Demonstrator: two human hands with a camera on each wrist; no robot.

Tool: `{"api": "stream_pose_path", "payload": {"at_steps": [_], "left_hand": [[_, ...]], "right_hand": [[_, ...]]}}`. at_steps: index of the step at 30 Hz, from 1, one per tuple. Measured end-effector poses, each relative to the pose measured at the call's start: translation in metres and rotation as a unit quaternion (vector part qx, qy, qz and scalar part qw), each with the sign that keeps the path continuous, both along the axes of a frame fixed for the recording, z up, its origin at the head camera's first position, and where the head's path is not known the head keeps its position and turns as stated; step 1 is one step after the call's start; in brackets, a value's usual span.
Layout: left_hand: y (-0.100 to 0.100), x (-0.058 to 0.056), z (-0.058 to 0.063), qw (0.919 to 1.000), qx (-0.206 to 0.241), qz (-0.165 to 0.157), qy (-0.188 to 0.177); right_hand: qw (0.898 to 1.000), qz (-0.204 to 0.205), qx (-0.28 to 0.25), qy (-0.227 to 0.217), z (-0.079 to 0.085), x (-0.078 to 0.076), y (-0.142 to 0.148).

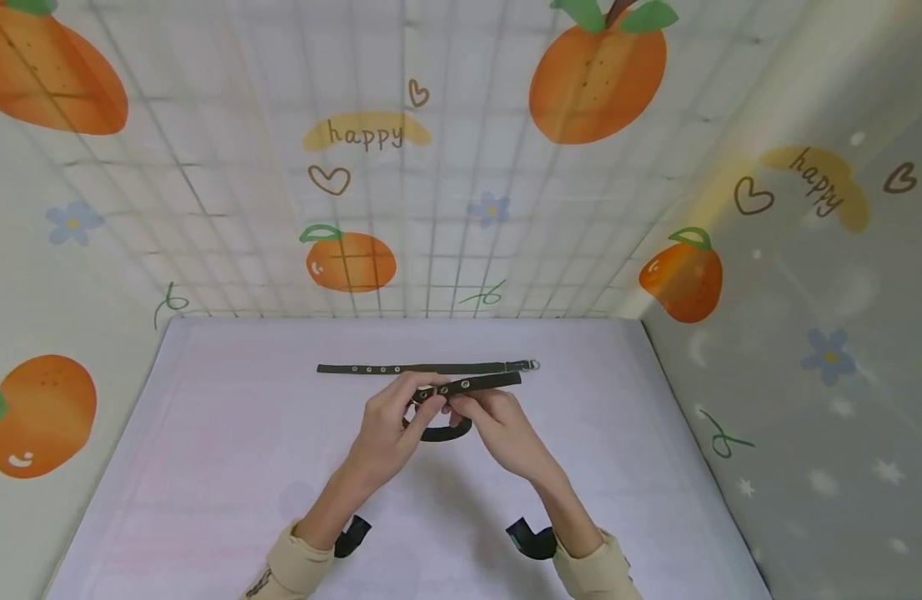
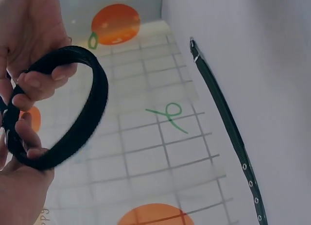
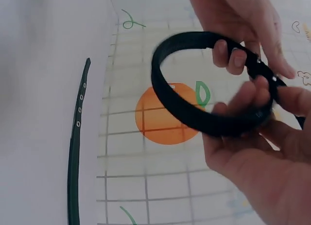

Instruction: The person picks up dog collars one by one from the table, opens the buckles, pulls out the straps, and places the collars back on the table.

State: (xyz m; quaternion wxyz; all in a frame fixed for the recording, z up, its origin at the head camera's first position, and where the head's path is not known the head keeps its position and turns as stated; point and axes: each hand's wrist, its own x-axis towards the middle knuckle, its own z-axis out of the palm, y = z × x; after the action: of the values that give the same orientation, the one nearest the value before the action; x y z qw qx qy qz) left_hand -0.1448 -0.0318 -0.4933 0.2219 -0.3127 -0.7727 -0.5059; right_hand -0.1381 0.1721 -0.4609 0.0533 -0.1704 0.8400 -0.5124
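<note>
Both hands hold a black collar [image 1: 494,382], a flat strap with metal eyelets, bent into a closed loop above the table. My left hand [image 1: 382,429] pinches it around the buckle end. On the other side, my right hand [image 1: 509,433] grips the strap near the eyelets, its free end sticking out to the right. The loop hangs below the fingers and shows as a wide ring in both wrist views. Fingers hide most of the buckle. A second black collar [image 1: 446,368] lies stretched flat behind the hands, eyelets to the left, buckle and ring to the right.
The pale table [image 1: 206,467] meets a patterned backdrop [image 1: 431,208] with fruit prints and grid lines at its far edge. Similar printed sheets rise at left and right. Black bands [image 1: 532,540] sit at both wrists, beside the cuffs.
</note>
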Motion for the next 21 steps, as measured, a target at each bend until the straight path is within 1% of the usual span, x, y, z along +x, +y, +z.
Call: {"api": "stream_pose_path", "payload": {"at_steps": [3,7,14,17,21], "left_hand": [[-0.003,-0.004,0.000,0.9997,-0.010,-0.003,-0.024],[-0.009,-0.012,-0.002,0.9988,-0.019,-0.001,-0.044],[-0.015,-0.018,-0.002,0.9988,-0.014,0.003,-0.047],[-0.015,-0.019,-0.001,0.9987,-0.004,0.006,-0.050],[-0.016,-0.018,-0.001,0.9980,0.015,0.007,-0.062]], "right_hand": [[0.999,-0.018,-0.032,-0.025,0.001,-0.003,0.001],[0.996,-0.028,-0.070,-0.036,0.003,-0.007,0.002],[0.994,-0.026,-0.099,-0.045,0.001,-0.009,0.002],[0.990,-0.024,-0.133,-0.047,0.000,-0.010,0.001],[0.981,-0.020,-0.184,-0.055,-0.002,-0.011,0.002]]}}
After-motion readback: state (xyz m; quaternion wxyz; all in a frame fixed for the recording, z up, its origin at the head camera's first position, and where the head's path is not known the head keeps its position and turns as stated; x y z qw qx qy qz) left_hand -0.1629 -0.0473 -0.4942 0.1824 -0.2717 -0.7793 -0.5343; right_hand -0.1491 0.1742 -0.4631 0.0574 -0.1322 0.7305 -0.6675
